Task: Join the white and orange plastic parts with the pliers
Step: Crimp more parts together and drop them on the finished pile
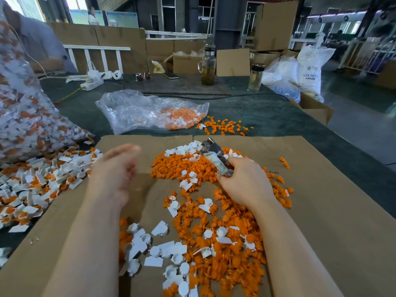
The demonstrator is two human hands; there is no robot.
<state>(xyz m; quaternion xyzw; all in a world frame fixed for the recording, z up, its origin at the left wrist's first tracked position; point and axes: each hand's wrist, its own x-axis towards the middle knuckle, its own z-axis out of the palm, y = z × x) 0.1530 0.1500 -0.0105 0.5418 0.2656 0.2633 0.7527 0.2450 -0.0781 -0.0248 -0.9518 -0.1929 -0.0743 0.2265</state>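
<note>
The right hand (244, 183) has its grip curled tight round the handles of the pliers (214, 159), whose metal tip points up and away from the fingers. Just under and all around that grip lies a heap of orange parts (192, 168) with white parts (158, 251) mixed in, on a sheet of cardboard (332, 211) on the table (267, 116). The left hand (115, 170) is blurry, fingers spread loose and holding nothing. Left of it sits a pile of joined pieces (32, 189).
</note>
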